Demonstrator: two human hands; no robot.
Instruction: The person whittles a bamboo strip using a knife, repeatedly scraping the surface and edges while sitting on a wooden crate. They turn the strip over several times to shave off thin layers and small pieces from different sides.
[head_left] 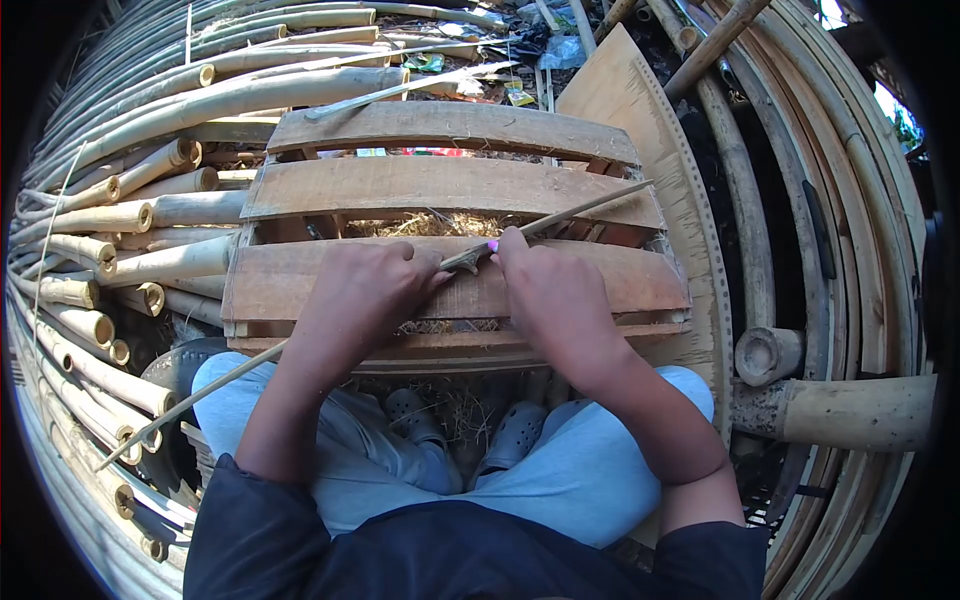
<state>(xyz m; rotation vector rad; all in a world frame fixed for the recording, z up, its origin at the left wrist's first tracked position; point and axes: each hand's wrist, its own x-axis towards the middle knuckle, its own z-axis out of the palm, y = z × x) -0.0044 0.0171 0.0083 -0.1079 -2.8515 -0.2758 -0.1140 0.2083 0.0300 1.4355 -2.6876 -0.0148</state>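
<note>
A long thin bamboo strip [590, 204] runs slantwise across a slatted wooden crate [450, 186], from the lower left to the upper right. My left hand [372, 290] is closed around the strip over the crate's near slat. Just to the right, my right hand [553, 295] is closed too, its thumb and fingers pressed on the strip. A small pink or purple spot shows by the right fingertips. Between the hands a rough, darker piece [468, 259] lies at the strip; what it is I cannot make out.
Stacked bamboo poles [190, 210] fill the left side. A plywood sheet [650, 130] leans behind and right of the crate. Thick bamboo [850, 412] and long boards [850, 200] lie at the right. My knees are under the crate's near edge, above shavings on the ground.
</note>
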